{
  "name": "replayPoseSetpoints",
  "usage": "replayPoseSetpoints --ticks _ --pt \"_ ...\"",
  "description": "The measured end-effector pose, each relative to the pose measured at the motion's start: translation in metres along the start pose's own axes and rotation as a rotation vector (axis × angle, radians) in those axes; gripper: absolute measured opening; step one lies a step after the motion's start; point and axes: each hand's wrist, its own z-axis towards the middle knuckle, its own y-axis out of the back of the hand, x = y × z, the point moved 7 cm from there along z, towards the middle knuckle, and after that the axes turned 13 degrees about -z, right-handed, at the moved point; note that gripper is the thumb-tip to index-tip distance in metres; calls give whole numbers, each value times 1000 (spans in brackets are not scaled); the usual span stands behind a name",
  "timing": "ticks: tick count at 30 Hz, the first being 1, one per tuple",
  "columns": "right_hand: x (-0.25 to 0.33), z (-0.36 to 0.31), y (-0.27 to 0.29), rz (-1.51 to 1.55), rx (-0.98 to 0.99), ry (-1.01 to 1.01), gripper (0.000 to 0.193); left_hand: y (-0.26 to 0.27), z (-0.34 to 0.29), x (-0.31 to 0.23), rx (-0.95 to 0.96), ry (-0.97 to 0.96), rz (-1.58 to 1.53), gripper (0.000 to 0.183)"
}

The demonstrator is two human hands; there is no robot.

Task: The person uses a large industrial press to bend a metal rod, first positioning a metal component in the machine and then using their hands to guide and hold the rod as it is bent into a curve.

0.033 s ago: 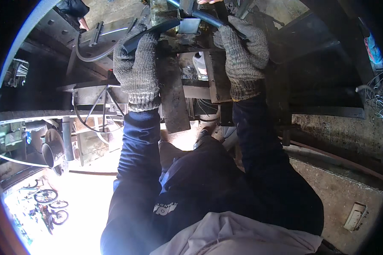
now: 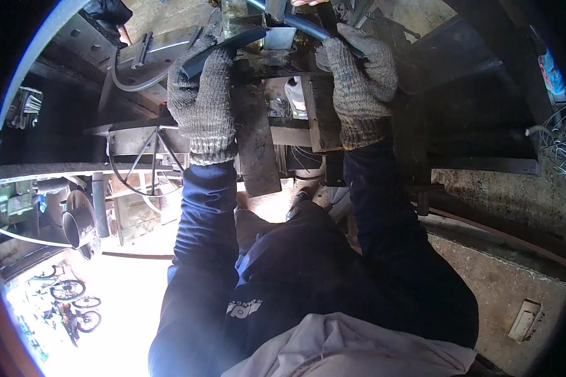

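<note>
Both my hands wear grey knitted gloves and are raised to the top of the head view. My left hand [image 2: 201,100] is closed round a dark, smooth bar or tube [image 2: 248,39], which slants up toward the middle. On the other side, my right hand [image 2: 361,78] is closed at the end of a similar dark bluish length [image 2: 305,26]. The two lengths meet near a pale metal block [image 2: 279,39]; whether they are one piece I cannot tell. Another person's fingers [image 2: 308,2] show at the top edge, just above it.
Steel beams [image 2: 255,144] surround my hands. A clear hose [image 2: 132,87] loops at left, above a round metal frame [image 2: 146,188]. A plastic bottle [image 2: 294,95] stands between the beams. Wide pipe [image 2: 80,220] lies lower left; loose wire [image 2: 556,141] hangs right. Someone's dark-clothed arm [image 2: 110,14] shows top left.
</note>
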Motion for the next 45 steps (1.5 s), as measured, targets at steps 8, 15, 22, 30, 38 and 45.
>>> replayPoseSetpoints --ticks 8,15,22,30,38,45 --pt "2 -2 3 -28 -56 17 24 -7 -3 -3 8 18 0 27" --pt "-1 -2 1 47 -9 -39 26 1 0 0 35 -73 114 28" --pt "7 -1 3 -121 -54 124 26 0 0 0 7 -16 59 30" --pt "4 -2 1 12 -38 30 27 -7 -3 -8 26 14 60 29" --pt "5 -1 1 -68 -24 79 29 6 1 5 2 -20 6 37" --pt "0 -2 1 -42 -29 43 29 3 2 3 -8 -17 80 33"
